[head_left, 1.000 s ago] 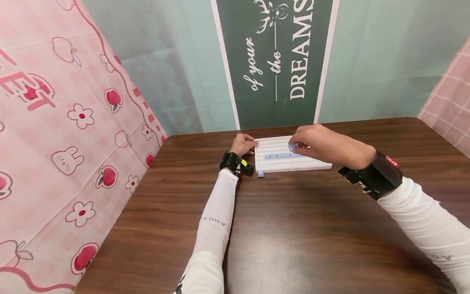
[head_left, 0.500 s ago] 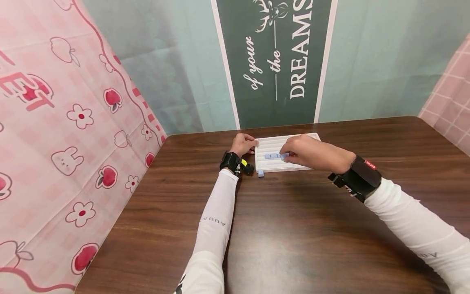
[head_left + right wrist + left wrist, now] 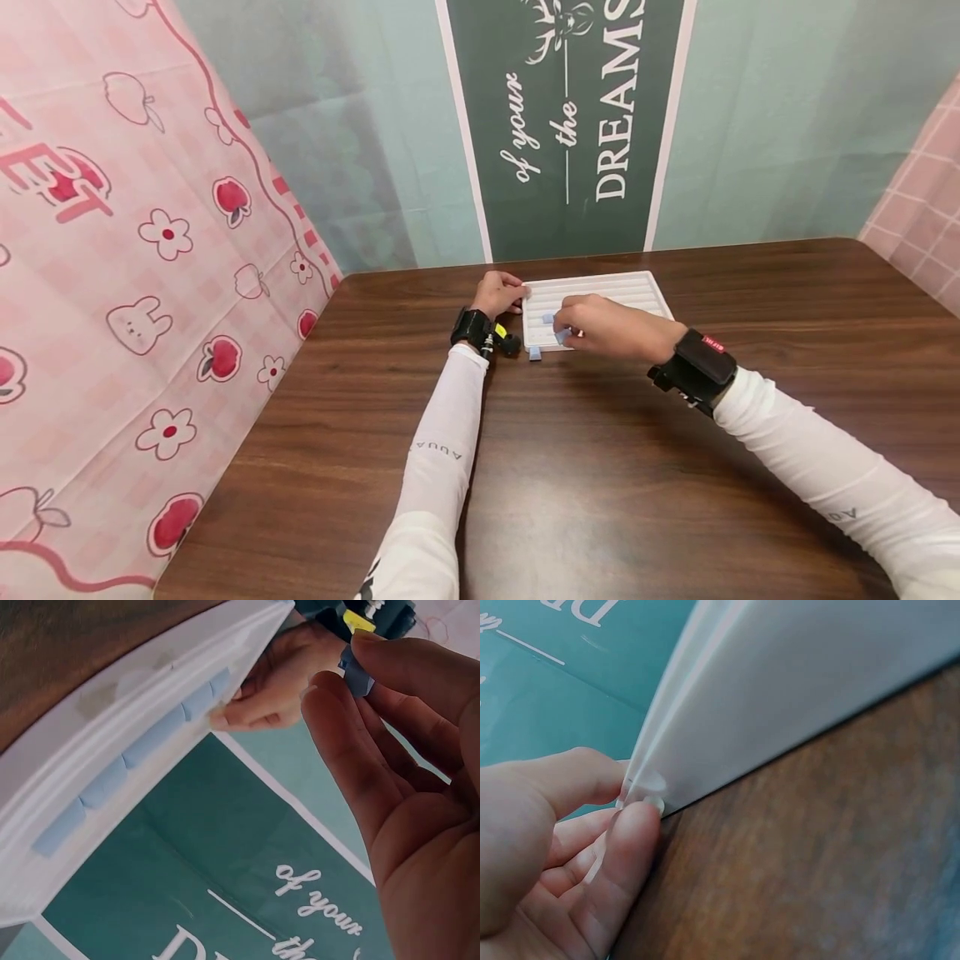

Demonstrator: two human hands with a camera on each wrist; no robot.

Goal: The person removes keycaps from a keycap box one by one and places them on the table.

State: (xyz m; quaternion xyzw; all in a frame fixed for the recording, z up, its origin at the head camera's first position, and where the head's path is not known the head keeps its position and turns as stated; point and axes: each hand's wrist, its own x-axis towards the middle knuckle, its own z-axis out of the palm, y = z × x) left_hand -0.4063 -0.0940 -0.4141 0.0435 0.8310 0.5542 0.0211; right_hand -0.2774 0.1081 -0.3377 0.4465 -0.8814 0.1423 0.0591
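A white ridged tray [image 3: 622,287] lies near the table's far edge, with a row of light blue keycaps [image 3: 154,740] along one groove. At its left end, my left hand [image 3: 497,294] grips the corner between thumb and fingers; the left wrist view shows this tray corner [image 3: 646,784] close up. My right hand [image 3: 611,325] is over the tray's near left part, hiding most of the row in the head view. Between its thumb and fingertips it pinches one blue keycap [image 3: 356,673]. Another loose keycap [image 3: 535,354] lies on the table just off the tray's near left corner.
The dark wooden table [image 3: 570,467] spreads out in front of the tray. Behind it hangs a green cloth [image 3: 570,225] with white lettering. A pink patterned curtain [image 3: 172,325] borders the left side.
My right hand has moved left and nearer along the tray, with a keycap between its fingers. My left hand stays at the tray's corner.
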